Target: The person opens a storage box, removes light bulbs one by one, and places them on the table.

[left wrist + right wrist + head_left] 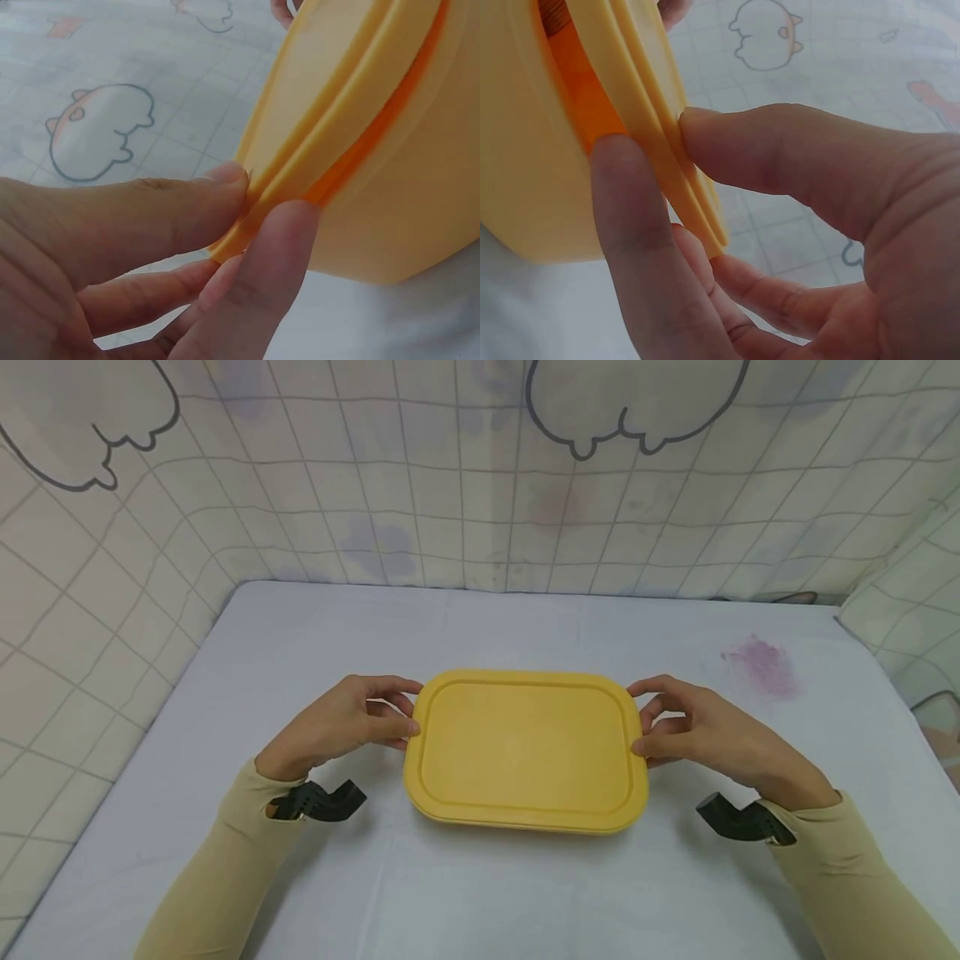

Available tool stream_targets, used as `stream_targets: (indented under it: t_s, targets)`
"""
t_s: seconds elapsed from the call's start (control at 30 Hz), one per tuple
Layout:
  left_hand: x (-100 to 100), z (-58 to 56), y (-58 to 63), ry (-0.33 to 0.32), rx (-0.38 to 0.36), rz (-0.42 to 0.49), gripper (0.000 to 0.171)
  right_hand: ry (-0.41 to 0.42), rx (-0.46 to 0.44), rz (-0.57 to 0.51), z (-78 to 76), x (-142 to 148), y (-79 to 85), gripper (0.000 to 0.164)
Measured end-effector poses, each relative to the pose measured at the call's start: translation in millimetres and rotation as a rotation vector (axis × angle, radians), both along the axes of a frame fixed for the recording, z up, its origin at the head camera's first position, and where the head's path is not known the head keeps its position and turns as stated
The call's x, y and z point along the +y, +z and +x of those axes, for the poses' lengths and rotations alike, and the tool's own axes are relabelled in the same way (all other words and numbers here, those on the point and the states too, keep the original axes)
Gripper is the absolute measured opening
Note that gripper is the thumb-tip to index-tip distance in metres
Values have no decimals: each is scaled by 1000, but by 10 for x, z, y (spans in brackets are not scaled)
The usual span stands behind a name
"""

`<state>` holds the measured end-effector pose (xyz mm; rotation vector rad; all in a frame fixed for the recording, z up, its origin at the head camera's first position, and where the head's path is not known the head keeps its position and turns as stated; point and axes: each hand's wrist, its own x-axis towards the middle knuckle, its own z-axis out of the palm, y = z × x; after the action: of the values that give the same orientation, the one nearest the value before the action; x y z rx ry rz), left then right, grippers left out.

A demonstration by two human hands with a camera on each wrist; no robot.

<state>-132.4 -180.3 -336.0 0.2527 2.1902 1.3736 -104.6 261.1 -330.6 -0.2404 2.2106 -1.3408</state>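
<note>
A yellow rectangular lid [525, 743] with rounded corners lies over a yellow plastic container [390, 240] in the middle of the table. My left hand [348, 722] pinches the lid's left rim between thumb and fingers. On the opposite side, my right hand [701, 735] pinches the right rim the same way. Both wrist views show an orange gap between the lid's edge and the container's wall [525, 150], with a finger of each hand at that gap. From the head view the lid hides the container's inside.
White cloth covers the table [480, 893], with a pink stain [765, 667] toward the back right. Grid-patterned curtains [465, 510] with cartoon outlines hang behind and at the sides. A black wrist mount [318, 802] sticks out from the left sleeve, another mount [742, 820] from the right.
</note>
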Motion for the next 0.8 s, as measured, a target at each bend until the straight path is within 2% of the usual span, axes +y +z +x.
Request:
stream_targets:
  t_s: [0.33,0.43,0.7,0.8]
  targets:
    - [-19,-16,3,18,19,12,58,-17,48,41,20,7,37,69]
    - [-24,-31,2,29,28,11,58,-38,60,51,11,8,37,72]
    - [-45,-67,18,55,67,-64,61,-107,53,55,-50,23,-11,74]
    - [-20,-97,22,66,55,-37,62,-130,45,64,-72,39,-24,75]
